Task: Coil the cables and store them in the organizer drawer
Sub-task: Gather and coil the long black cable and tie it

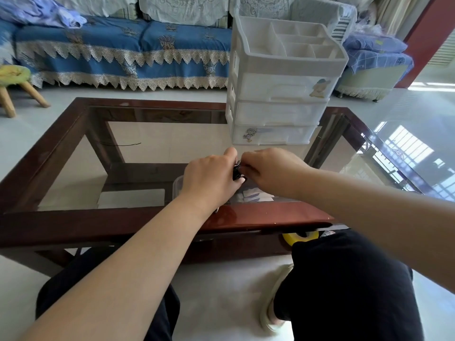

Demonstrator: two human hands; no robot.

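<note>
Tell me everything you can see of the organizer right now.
The organizer is a white, translucent plastic unit standing upright on the far right part of the glass table, just beyond both hands, which do not touch it. Its open top tray is split into several compartments that look empty. Below sit three stacked drawers, all pushed in; the top and bottom ones carry cartoon stickers. Their contents cannot be made out.

Table (258, 217): glossy varnished wood frame, clear glass top. Organizer (283, 94) beyond my fingers: matt translucent white plastic. Cable (236, 172) in my fingers: glossy black. Sofa cover (123, 45): blue cloth, lace trim.
</note>
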